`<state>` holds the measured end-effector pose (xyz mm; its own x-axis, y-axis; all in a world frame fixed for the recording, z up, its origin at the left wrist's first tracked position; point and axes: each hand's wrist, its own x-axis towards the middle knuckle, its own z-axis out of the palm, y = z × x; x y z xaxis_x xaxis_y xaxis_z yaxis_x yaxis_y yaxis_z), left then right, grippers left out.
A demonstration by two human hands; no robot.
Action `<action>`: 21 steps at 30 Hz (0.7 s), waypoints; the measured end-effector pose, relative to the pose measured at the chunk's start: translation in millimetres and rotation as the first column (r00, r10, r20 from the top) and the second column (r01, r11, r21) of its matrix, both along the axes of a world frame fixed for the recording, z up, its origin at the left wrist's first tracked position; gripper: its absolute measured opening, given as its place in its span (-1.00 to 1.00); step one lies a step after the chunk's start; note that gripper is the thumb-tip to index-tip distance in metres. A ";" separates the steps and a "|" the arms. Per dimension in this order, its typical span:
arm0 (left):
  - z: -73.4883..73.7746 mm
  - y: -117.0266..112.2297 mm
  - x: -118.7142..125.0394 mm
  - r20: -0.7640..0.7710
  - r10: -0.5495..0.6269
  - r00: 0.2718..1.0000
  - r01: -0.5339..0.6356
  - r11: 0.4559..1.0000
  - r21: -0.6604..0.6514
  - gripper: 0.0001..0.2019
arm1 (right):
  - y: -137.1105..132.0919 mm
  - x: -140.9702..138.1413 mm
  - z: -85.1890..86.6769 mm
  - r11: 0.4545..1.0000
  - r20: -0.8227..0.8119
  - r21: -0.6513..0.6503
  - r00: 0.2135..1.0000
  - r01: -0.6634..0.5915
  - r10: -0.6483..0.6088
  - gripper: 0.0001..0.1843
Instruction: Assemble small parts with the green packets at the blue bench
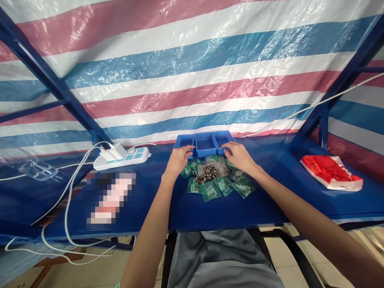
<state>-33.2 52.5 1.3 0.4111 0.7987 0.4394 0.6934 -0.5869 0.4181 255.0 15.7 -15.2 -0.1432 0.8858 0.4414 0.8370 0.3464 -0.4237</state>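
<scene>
Three blue plastic bins stand side by side in a row at the back of the table. My left hand (179, 160) has its fingers bent at the front rim of the left bin (185, 136), thumb and forefinger close together. At the front of the right bin (222, 132), my right hand (238, 155) curls its fingers over the rim in the same way. Between the hands sits the middle bin (207, 153). Just in front of the bins, small green-looking clear bags (211, 191) of metal pins surround a pile of loose small metal parts (207, 173).
A white power strip (123, 159) with plugged-in chargers and white cables lies at the left. A red and white package (331, 172) rests on the right of the blue table (210, 216). A blurred-out item (112, 198) lies left of my arm. Striped sheeting (192, 80) hangs behind.
</scene>
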 end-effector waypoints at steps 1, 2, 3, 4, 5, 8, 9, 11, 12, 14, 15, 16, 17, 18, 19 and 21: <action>-1.3 -0.4 3.2 0.002 -0.006 1.000 0.006 1.000 0.017 -0.68 | 0.1 0.0 -0.3 1.000 0.005 -0.006 1.000 -0.007 0.007 -0.67; -2.8 -0.7 6.7 0.000 -0.007 1.000 0.007 0.999 0.032 -0.68 | -0.1 0.1 -0.2 1.000 0.010 -0.011 1.000 -0.015 0.015 -0.66; -4.5 -0.9 10.1 -0.004 -0.005 1.000 0.005 0.999 0.044 -0.69 | -0.5 0.3 0.3 1.000 0.012 -0.014 1.000 -0.026 0.026 -0.65; -6.4 -0.9 13.2 -0.009 0.000 1.000 0.001 0.999 0.050 -0.69 | -1.0 0.6 1.1 0.999 0.014 -0.015 0.999 -0.038 0.038 -0.64; -8.3 -0.7 15.8 -0.011 0.007 1.000 -0.006 0.999 0.052 -0.69 | -1.6 0.9 1.8 0.998 0.016 -0.017 0.998 -0.052 0.053 -0.63; -13.0 0.8 20.3 0.015 0.026 1.000 -0.027 0.998 0.050 -0.68 | -2.6 1.4 2.9 0.997 0.030 -0.024 0.997 -0.073 0.074 -0.60; -14.0 1.5 20.8 0.026 0.025 0.999 -0.026 0.998 0.050 -0.69 | -2.5 1.4 2.8 0.997 0.036 -0.025 0.997 -0.071 0.071 -0.60; -14.9 2.9 21.1 0.042 0.019 0.999 -0.021 0.998 0.054 -0.70 | -2.0 1.0 1.9 0.998 0.044 -0.026 0.997 -0.059 0.060 -0.60; -14.8 3.5 21.1 0.046 0.015 0.999 -0.018 0.998 0.056 -0.71 | -1.6 0.8 1.5 0.998 0.047 -0.028 0.997 -0.055 0.057 -0.59; -14.4 4.4 20.7 0.049 0.012 0.999 -0.015 0.998 0.059 -0.71 | -1.1 0.3 0.9 0.998 0.053 -0.033 0.997 -0.060 0.061 -0.58; -14.1 4.6 20.5 0.049 0.012 0.999 -0.015 0.998 0.060 -0.71 | -1.0 0.1 0.8 0.997 0.056 -0.036 0.996 -0.065 0.067 -0.57; -13.9 4.6 20.3 0.049 0.012 0.999 -0.015 0.998 0.061 -0.72 | -1.1 -0.1 0.9 0.997 0.058 -0.036 0.996 -0.071 0.073 -0.56; -13.9 4.4 20.1 0.047 0.009 0.999 -0.012 0.998 0.065 -0.71 | -1.5 -0.3 1.2 0.996 0.059 -0.035 0.995 -0.076 0.078 -0.55; -13.9 4.1 20.0 0.045 0.005 0.999 -0.008 0.997 0.070 -0.71 | -2.1 -0.5 1.5 0.996 0.060 -0.034 0.995 -0.079 0.081 -0.54; -13.9 3.6 19.9 0.043 0.000 0.999 -0.003 0.997 0.078 -0.71 | -2.8 -0.8 1.8 0.996 0.061 -0.033 0.995 -0.083 0.085 -0.54; -13.8 2.2 19.6 0.039 -0.009 0.999 0.005 0.996 0.090 -0.69 | -4.6 -1.2 2.6 0.996 0.066 -0.035 0.994 -0.087 0.089 -0.52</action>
<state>-13.6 54.7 -12.5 0.3976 0.7524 0.5252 0.6733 -0.6281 0.3901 253.8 11.1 -12.5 -0.2499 0.8821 0.3992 0.8309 0.4070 -0.3793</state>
